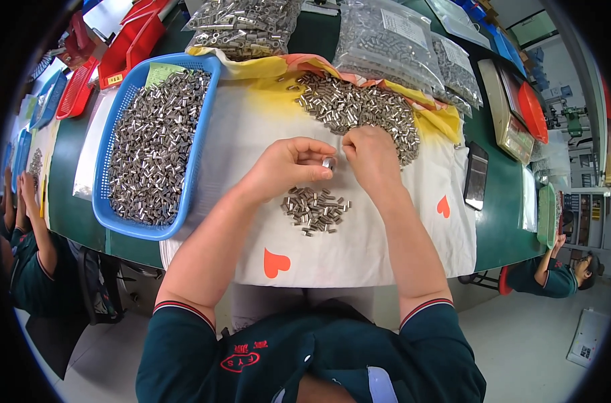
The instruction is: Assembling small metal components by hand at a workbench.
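Note:
Between the thumb and fingers of my left hand (289,164) is a small shiny metal sleeve (328,162). My right hand (372,156) is just beside it, fingers curled in and pinched; whatever they may hold is hidden. Below my hands lies a small heap of short metal sleeves (313,209) on a white cloth (346,258) with red hearts. Beyond my right hand spreads a larger pile of similar sleeves (359,104). To the left, a blue plastic basket (103,168) is full of the same kind of sleeves, with a green paper slip at its far end.
Clear bags of metal parts (383,40) stand along the far edge, another bag (248,27) behind the basket. A dark phone (477,176) lies at the right, near a scale-like device (500,111). Red bins (127,50) are at far left. Other people sit at both sides.

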Demonstrator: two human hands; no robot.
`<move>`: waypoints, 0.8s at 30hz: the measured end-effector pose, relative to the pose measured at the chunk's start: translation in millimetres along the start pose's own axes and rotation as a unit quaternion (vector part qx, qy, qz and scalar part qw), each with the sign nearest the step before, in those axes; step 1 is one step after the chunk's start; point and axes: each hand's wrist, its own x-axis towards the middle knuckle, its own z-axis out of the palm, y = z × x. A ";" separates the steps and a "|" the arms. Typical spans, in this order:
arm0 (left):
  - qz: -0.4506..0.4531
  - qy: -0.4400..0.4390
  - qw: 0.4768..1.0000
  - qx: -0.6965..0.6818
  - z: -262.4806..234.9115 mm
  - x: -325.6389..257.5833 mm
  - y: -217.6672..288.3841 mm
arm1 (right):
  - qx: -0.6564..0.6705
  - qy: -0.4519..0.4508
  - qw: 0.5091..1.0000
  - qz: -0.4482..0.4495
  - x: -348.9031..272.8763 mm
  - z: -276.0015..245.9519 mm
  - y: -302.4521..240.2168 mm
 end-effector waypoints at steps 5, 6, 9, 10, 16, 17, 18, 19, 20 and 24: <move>0.002 -0.005 1.000 -0.003 -1.3 0.8 -1.1 | 0.066 -0.020 0.997 -0.021 -1.0 0.0 5.2; 0.002 -0.006 1.000 -0.004 -1.3 1.0 -1.0 | 0.047 -0.026 0.998 -0.031 -1.0 -0.1 6.3; 0.004 -0.004 1.000 0.024 -1.2 1.2 -0.9 | 0.016 -0.013 0.999 -0.048 -1.6 0.5 4.2; 0.010 0.002 1.000 0.016 -1.2 0.8 -1.1 | 0.005 0.006 0.998 -0.055 -2.0 0.9 2.4; 0.020 0.028 0.999 -0.002 0.9 -0.3 1.0 | 0.416 -0.015 0.902 0.113 -26.8 -22.9 -19.7; 0.018 0.033 0.999 0.008 1.2 -1.1 2.0 | 0.417 -0.015 0.901 0.115 -29.8 -22.1 -21.7; 0.017 0.032 0.999 0.008 1.6 -0.9 2.3 | 0.410 -0.012 0.907 0.095 -31.6 -21.3 -24.1; 0.018 0.039 0.999 0.019 1.7 -0.8 2.4 | 0.402 -0.009 0.912 0.074 -32.2 -20.6 -25.6; 0.019 0.046 0.998 0.030 1.8 -0.6 2.4 | 0.403 -0.008 0.912 0.076 -32.1 -20.6 -26.2; 0.026 0.036 0.998 0.041 0.7 -0.3 -1.9 | 0.363 0.008 0.928 0.089 -32.9 -18.7 -26.8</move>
